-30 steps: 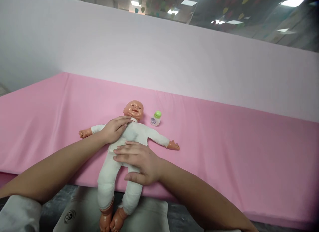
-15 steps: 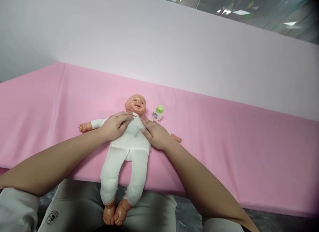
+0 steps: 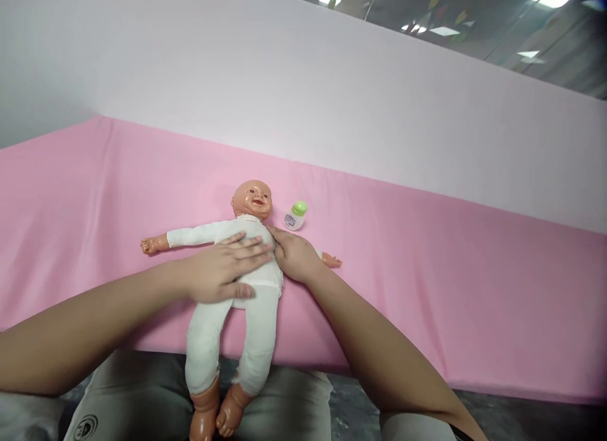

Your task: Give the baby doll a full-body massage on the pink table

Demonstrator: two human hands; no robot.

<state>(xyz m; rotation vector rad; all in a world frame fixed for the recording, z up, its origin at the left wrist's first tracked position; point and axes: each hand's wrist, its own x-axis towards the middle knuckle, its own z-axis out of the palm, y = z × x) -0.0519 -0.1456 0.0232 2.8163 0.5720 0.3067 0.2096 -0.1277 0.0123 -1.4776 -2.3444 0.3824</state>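
Left hand (image 3: 222, 273) lying flat, fingers spread, on the baby doll (image 3: 237, 283) at frame centre; right hand (image 3: 294, 256) cupping its shoulder. We are judging it soft-bodied, light; torso offers the best hold.

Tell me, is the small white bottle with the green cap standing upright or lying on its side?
Lying tipped: the small white bottle with the green cap slants, cap raised away from the doll.
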